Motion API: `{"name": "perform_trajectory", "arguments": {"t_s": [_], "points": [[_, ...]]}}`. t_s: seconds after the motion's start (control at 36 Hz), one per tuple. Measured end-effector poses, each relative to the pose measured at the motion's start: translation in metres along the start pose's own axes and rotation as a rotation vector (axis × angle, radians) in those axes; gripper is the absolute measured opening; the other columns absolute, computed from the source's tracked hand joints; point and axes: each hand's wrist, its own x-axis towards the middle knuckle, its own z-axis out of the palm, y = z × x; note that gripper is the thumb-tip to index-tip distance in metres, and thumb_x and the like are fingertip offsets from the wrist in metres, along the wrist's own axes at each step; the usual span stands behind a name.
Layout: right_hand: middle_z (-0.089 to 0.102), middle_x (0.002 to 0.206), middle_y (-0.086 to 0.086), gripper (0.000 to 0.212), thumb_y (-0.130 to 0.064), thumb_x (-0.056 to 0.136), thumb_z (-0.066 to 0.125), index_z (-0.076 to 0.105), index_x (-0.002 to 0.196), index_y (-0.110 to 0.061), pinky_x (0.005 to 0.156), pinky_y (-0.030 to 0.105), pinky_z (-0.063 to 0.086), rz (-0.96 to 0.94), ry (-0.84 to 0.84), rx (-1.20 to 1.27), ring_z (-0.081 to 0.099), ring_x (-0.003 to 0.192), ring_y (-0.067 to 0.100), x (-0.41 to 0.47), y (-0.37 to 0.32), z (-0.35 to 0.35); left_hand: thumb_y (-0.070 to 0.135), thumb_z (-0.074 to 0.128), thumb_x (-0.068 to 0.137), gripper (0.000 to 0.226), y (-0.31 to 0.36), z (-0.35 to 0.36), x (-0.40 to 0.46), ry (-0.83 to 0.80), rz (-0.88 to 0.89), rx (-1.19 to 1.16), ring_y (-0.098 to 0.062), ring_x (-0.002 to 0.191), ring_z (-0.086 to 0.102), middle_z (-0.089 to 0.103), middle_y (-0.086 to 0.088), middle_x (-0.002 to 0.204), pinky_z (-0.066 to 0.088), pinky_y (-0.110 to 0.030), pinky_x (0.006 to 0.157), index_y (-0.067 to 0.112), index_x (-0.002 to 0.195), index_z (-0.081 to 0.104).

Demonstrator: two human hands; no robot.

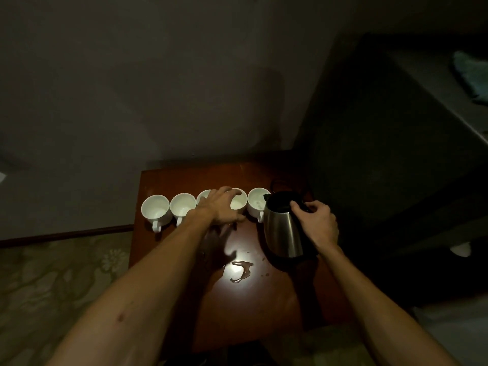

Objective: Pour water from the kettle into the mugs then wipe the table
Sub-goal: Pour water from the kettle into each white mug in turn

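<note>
Firmly, the right hand [318,223] curls around the handle of the steel kettle [284,228], which tilts toward the rightmost mug [257,203]. Its fingers bent, the left hand [221,207] clasps the rim of the fourth mug [239,203]. Five white mugs line the wooden table [264,299]; a puddle [239,270] shines near its middle.

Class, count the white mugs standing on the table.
5, in one row along the table's far side: leftmost, second, third and fourth partly under the left hand, fifth beside the kettle.
</note>
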Motion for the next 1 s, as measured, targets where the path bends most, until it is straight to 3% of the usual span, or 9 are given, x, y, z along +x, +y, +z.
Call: {"name": "perform_trajectory", "arguments": {"t_s": [0.11, 0.25, 0.47, 0.58, 0.78, 0.89, 1.0], "points": [[0.068, 0.123, 0.002, 0.072, -0.074, 0.091, 0.068, 0.064, 0.142, -0.024, 0.101, 0.052, 0.057, -0.002, 0.004, -0.004, 0.067, 0.114, 0.026, 0.0011, 0.0007, 0.0006, 0.058, 0.071, 0.076, 0.089, -0.0018, -0.0001, 0.0006, 0.003, 0.000, 0.002, -0.030, 0.144, 0.027, 0.027, 0.000, 0.160, 0.031, -0.061, 0.110, 0.031, 0.152, 0.032], [0.062, 0.112, -0.004, 0.072, -0.074, 0.091, 0.068, 0.063, 0.142, -0.024, 0.099, 0.052, 0.059, -0.002, 0.013, -0.012, 0.068, 0.112, 0.026, 0.0023, 0.0011, 0.0021, 0.054, 0.073, 0.079, 0.087, 0.0020, -0.0049, -0.0014, 0.015, 0.004, 0.016, -0.031, 0.143, 0.027, 0.026, 0.001, 0.161, 0.032, -0.060, 0.110, 0.030, 0.152, 0.032], [0.068, 0.124, 0.002, 0.072, -0.074, 0.092, 0.067, 0.063, 0.144, -0.024, 0.101, 0.053, 0.058, 0.000, 0.008, -0.003, 0.067, 0.115, 0.027, 0.0022, 0.0007, 0.0012, 0.054, 0.073, 0.077, 0.088, 0.0000, -0.0013, 0.0009, 0.014, 0.002, -0.003, -0.032, 0.143, 0.028, 0.027, 0.000, 0.160, 0.032, -0.062, 0.109, 0.031, 0.151, 0.032], [0.060, 0.113, -0.003, 0.070, -0.071, 0.094, 0.067, 0.063, 0.143, -0.023, 0.101, 0.052, 0.058, 0.001, 0.001, -0.017, 0.066, 0.115, 0.027, 0.0017, -0.0016, 0.0007, 0.055, 0.070, 0.076, 0.087, -0.0017, 0.0016, 0.0016, 0.016, 0.012, 0.001, -0.030, 0.143, 0.029, 0.028, 0.000, 0.160, 0.032, -0.060, 0.110, 0.031, 0.151, 0.033], [0.059, 0.112, -0.004, 0.071, -0.072, 0.093, 0.068, 0.062, 0.144, -0.022, 0.099, 0.050, 0.058, 0.013, 0.003, -0.014, 0.063, 0.107, 0.021, 0.0036, 0.0004, 0.0006, 0.053, 0.071, 0.078, 0.086, 0.0011, 0.0025, 0.0024, 0.007, 0.011, 0.009, -0.029, 0.144, 0.027, 0.026, 0.000, 0.160, 0.031, -0.062, 0.110, 0.030, 0.152, 0.032], [0.066, 0.123, 0.004, 0.071, -0.071, 0.094, 0.067, 0.062, 0.144, -0.021, 0.091, 0.043, 0.054, -0.007, 0.017, -0.010, 0.061, 0.106, 0.021, 0.0005, -0.0003, -0.0006, 0.054, 0.071, 0.078, 0.087, 0.0012, 0.0018, 0.0027, -0.002, 0.003, 0.008, -0.030, 0.145, 0.025, 0.025, 0.000, 0.161, 0.029, -0.062, 0.111, 0.031, 0.152, 0.032], [0.069, 0.132, 0.008, 0.070, -0.070, 0.094, 0.068, 0.064, 0.144, -0.021, 0.097, 0.046, 0.057, -0.010, 0.029, -0.009, 0.067, 0.118, 0.029, -0.0009, -0.0020, -0.0007, 0.060, 0.068, 0.073, 0.090, -0.0033, 0.0031, 0.0026, -0.003, -0.006, 0.005, -0.030, 0.144, 0.027, 0.026, 0.000, 0.161, 0.030, -0.062, 0.110, 0.032, 0.151, 0.032]]}}
